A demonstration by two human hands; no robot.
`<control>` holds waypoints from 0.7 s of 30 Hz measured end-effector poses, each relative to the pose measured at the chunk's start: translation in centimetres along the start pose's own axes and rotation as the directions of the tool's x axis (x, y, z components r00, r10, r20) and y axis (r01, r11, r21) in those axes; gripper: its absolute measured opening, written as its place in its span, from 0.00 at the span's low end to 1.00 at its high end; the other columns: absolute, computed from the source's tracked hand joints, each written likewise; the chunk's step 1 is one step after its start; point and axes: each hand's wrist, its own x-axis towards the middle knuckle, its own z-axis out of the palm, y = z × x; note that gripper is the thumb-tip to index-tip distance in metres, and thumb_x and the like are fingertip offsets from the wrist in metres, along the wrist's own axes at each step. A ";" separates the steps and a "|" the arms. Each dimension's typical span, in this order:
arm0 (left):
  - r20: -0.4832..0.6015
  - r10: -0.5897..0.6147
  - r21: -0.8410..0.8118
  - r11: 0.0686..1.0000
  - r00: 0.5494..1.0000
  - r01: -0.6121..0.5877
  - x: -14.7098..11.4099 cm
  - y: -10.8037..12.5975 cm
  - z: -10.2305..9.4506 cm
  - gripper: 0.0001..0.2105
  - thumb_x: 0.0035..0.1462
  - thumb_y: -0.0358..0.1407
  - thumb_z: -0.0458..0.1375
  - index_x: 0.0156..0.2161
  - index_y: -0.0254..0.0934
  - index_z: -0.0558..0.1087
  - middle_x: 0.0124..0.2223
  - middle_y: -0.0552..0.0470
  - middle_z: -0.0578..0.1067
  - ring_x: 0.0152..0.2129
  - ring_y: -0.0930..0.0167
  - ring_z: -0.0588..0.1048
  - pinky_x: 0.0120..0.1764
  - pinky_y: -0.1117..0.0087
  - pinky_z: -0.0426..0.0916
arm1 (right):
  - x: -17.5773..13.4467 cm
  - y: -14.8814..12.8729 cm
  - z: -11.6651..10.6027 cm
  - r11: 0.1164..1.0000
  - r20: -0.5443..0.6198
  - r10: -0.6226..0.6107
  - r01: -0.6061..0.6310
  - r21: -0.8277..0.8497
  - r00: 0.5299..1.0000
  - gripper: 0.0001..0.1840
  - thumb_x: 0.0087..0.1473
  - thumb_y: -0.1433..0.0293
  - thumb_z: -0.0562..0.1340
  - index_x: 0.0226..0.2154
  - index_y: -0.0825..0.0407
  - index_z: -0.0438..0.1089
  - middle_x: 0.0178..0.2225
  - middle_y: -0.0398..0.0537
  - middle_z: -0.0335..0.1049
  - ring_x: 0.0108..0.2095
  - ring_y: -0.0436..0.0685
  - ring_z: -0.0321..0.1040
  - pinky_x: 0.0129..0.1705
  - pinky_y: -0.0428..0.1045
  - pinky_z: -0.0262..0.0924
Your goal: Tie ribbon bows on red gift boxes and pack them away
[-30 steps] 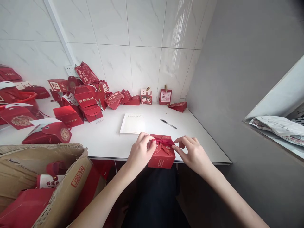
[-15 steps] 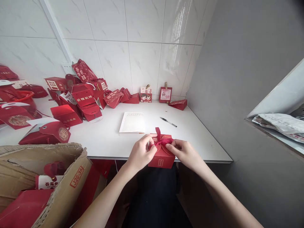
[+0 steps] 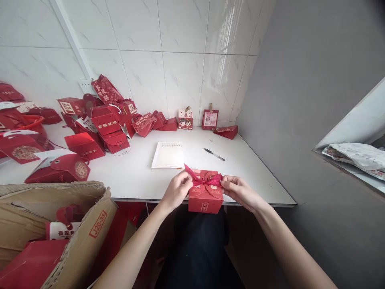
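Head view, two hands [image 3: 177, 189] [image 3: 241, 191], one pinched ribbon [image 3: 213, 182]

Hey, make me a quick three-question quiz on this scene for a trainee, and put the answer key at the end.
1. True or false: the pen lies to the right of the white booklet.

2. What are the left hand and right hand pinching?
A) the pen
B) the red ribbon on top of the red box
C) the white booklet

3. Fill in the blank: the red marking on the cardboard carton reads ____.

Key: 1. True. 2. B. 3. J20-35.
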 end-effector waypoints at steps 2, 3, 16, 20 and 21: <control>-0.002 0.028 0.042 0.999 1.000 -0.028 -0.1 0.2 0.0 0.08 0.49 0.32 0.48 0.22 0.38 0.54 0.23 0.58 0.57 0.20 0.75 0.57 0.23 0.73 0.53 | 0.0 -0.3 -0.8 0.988 -0.047 -0.031 0.024 -0.151 0.998 0.22 0.46 0.51 0.62 0.22 0.52 0.60 0.24 0.43 0.61 0.28 0.51 0.61 0.36 0.49 0.58; 0.004 0.046 0.068 0.997 0.999 -0.046 -0.1 0.4 0.0 0.08 0.48 0.32 0.48 0.22 0.38 0.54 0.24 0.57 0.58 0.21 0.75 0.58 0.23 0.73 0.53 | 0.0 -0.8 -1.0 0.967 -0.104 -0.077 0.049 -0.252 0.992 0.22 0.47 0.51 0.61 0.24 0.52 0.61 0.24 0.42 0.61 0.28 0.51 0.60 0.34 0.49 0.58; -0.132 0.207 0.374 0.916 0.969 -0.145 -0.9 1.5 2.1 0.08 0.46 0.27 0.49 0.22 0.39 0.54 0.31 0.53 0.65 0.31 0.69 0.66 0.33 0.68 0.63 | 4.6 -5.9 2.6 0.617 0.219 -0.215 0.306 -0.725 0.952 0.07 0.50 0.67 0.61 0.24 0.51 0.71 0.29 0.44 0.69 0.31 0.52 0.65 0.33 0.47 0.58; -0.225 0.203 0.412 0.906 0.953 -0.095 -1.1 2.3 3.4 0.08 0.47 0.23 0.50 0.31 0.39 0.60 0.37 0.50 0.67 0.39 0.66 0.66 0.39 0.65 0.66 | 4.7 -5.5 1.3 0.750 0.160 -0.101 0.181 -0.637 0.982 0.09 0.49 0.64 0.61 0.25 0.53 0.70 0.27 0.43 0.69 0.26 0.50 0.63 0.29 0.46 0.56; -0.223 0.201 0.415 0.905 0.954 -0.094 -1.0 2.4 3.7 0.10 0.47 0.22 0.49 0.32 0.39 0.61 0.38 0.50 0.67 0.39 0.66 0.66 0.39 0.65 0.67 | 4.5 -5.4 1.2 0.780 0.137 -0.067 0.138 -0.610 0.988 0.10 0.48 0.63 0.61 0.25 0.53 0.70 0.26 0.43 0.69 0.26 0.49 0.63 0.28 0.45 0.56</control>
